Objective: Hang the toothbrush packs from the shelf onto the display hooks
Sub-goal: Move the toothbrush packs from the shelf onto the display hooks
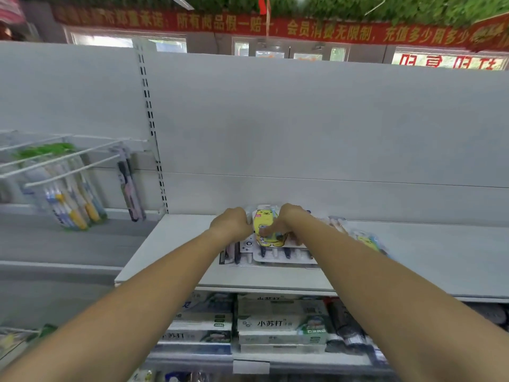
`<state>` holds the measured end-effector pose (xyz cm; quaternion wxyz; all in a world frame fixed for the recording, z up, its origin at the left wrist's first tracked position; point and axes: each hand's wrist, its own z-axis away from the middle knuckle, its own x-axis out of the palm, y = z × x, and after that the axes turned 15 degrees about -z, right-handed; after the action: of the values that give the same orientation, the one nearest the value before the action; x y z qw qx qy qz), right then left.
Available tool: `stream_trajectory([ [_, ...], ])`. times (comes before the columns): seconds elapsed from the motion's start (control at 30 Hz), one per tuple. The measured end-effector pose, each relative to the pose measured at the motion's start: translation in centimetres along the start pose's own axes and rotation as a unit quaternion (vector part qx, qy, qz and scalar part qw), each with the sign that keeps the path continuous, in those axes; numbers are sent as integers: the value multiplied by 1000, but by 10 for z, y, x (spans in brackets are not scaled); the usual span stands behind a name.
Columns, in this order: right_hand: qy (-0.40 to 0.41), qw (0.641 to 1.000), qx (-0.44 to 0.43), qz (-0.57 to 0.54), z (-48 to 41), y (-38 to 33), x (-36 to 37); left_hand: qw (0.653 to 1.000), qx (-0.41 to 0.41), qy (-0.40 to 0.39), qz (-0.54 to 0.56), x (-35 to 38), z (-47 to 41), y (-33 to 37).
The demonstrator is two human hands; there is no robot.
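A pile of toothbrush packs [275, 253] lies on the white shelf [170, 255] in front of me. On top is a yellow cartoon-bear pack [264, 220]. My left hand [231, 224] grips the pack's left edge with curled fingers. My right hand [286, 221] pinches its right side, thumb across the front. More yellow packs [367, 239] lie to the right behind my right forearm. White display hooks [68, 158] stick out at the left, carrying a green-topped toothbrush pack [70, 199] and a dark pack [129, 183].
A tall grey back panel [303, 119] rises behind the shelf, with a slotted upright [150, 125] between bays. Toothpaste boxes [278, 323] fill the lower shelf. A lower grey shelf [55, 244] runs under the hooks at left.
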<state>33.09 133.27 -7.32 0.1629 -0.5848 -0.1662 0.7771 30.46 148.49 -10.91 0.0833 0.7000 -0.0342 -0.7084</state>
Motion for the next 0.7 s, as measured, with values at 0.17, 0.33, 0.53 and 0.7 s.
stream_trajectory([
  [0.17, -74, 994, 78, 21, -1, 23, -28, 1000, -1, -4, 16, -2, 1, 9],
  [0.33, -57, 994, 88, -4, 7, 55, -51, 997, 21, -72, -22, -2, -2, 32],
  [0.53, 0, 967, 63, -249, 4, 102, -66, 994, 9, -93, -62, 1, -6, 50],
  [0.7, 31, 891, 41, -451, 9, 145, -63, 992, -2, -98, -84, -2, -7, 63],
])
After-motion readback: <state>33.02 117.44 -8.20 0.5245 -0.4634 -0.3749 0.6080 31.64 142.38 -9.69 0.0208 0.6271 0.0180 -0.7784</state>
